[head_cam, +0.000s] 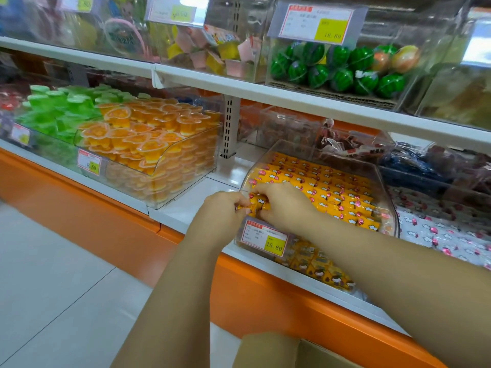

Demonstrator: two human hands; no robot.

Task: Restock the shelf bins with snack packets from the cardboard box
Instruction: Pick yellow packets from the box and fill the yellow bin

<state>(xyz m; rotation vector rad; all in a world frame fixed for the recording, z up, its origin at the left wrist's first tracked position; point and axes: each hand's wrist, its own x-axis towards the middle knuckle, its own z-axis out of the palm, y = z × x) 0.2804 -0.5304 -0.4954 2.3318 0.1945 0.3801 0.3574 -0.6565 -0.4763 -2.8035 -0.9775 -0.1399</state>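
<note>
Gripping yellow packets [256,201] at bin [392,216].

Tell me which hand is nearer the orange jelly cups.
Left. The left hand is right of the orange jelly cups; the right hand is farther right, on yellow packets.

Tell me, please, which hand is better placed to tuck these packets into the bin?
Probably the right hand: it holds yellow packets inside the bin; the left hand pinches some at the rim.
</note>
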